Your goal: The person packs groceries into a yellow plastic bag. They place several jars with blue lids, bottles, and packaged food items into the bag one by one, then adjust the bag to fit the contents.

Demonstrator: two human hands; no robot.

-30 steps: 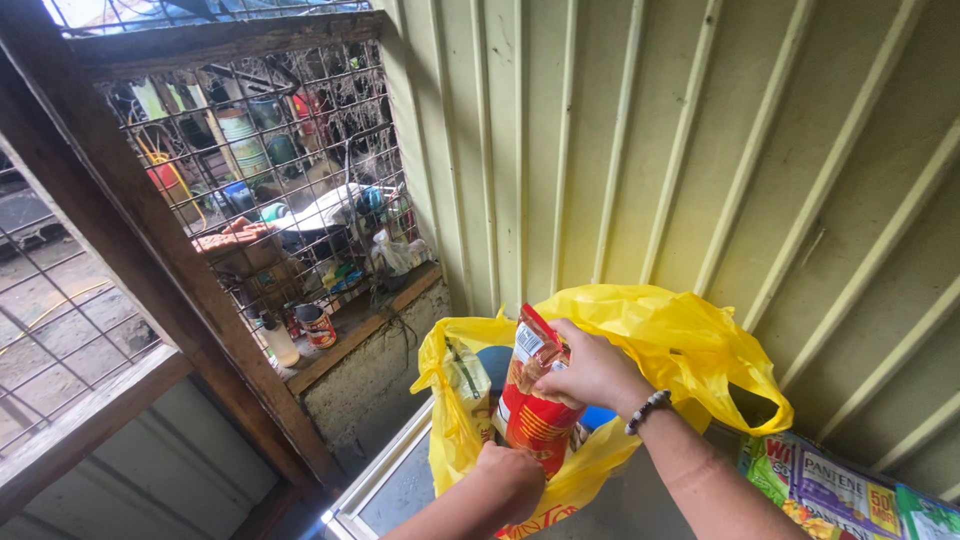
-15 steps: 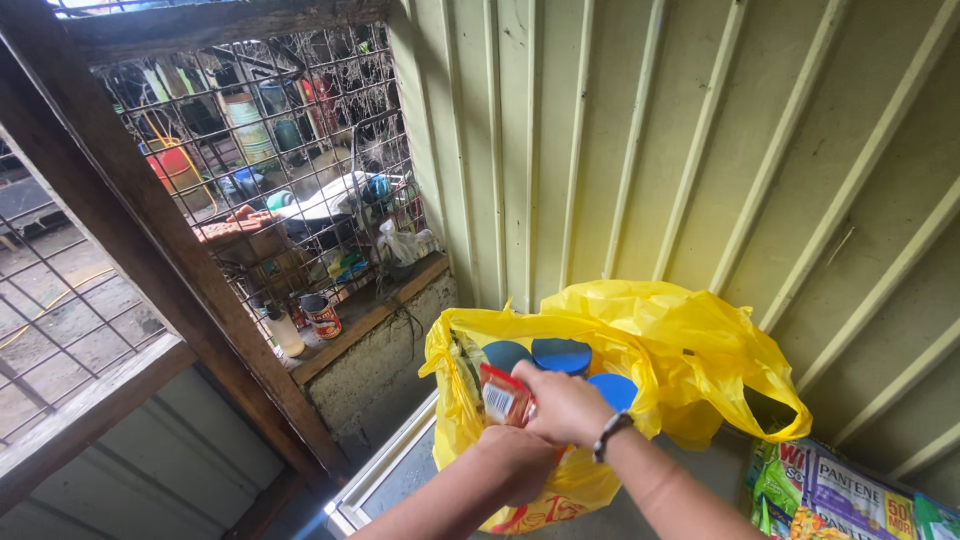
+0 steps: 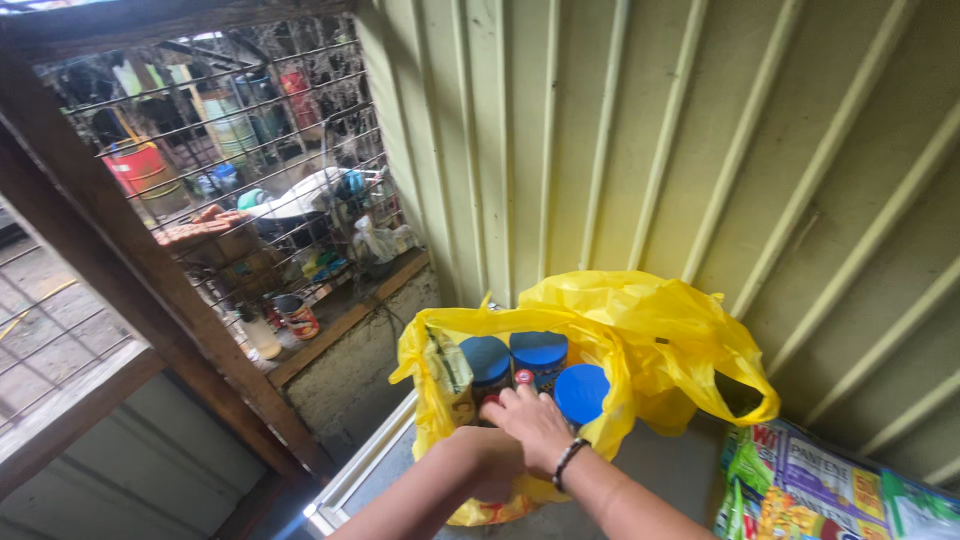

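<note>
A yellow plastic bag (image 3: 650,330) stands open on a counter against the wall. Inside it are three jars with blue lids (image 3: 538,350) and a green-and-yellow packet (image 3: 447,365) at its left side. My right hand (image 3: 540,425), with a dark bead bracelet on the wrist, reaches into the bag, its fingers on a red packet (image 3: 522,378) that is almost wholly sunk between the jars. My left hand (image 3: 488,460) is closed on the bag's front edge, just below the right hand.
Colourful printed sachet packs (image 3: 820,490) lie at the lower right. A ribbed pale-green metal wall (image 3: 650,150) rises behind the bag. A wire-mesh window in a wooden frame (image 3: 150,300) fills the left, with clutter outside. The counter's metal edge (image 3: 350,480) runs at the bottom.
My right hand has pushed the red packet from above the bag down between the jars. The blue lids have come into view.
</note>
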